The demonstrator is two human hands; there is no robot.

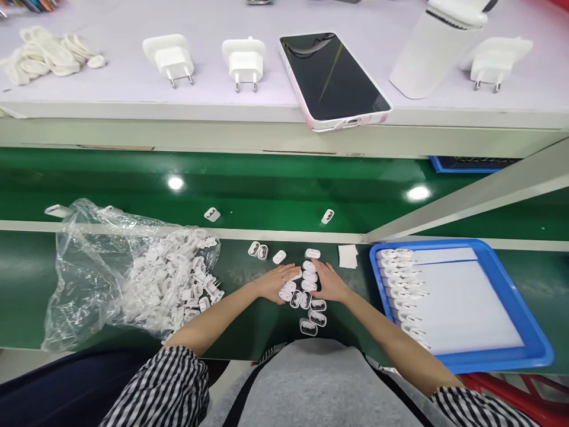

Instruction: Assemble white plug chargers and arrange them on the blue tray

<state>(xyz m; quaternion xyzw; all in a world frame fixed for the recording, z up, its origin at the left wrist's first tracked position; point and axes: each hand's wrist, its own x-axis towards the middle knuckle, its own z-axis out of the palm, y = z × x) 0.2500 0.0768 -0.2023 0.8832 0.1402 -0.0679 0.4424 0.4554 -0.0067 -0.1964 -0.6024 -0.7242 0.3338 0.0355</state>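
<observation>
Grey shirt foremost, I see, inward of the near edge of the green tabletop, the left hand and right hand, fingers part-spread, grip impossible to tell, flanking white casings lying mostly crosswise.

2 black-and-white checked sleeves flank a grey garment with black bands.

Left hand, right hand, near each other, backs up, fingers spread from thumbs; bare forearms angled inward
</observation>
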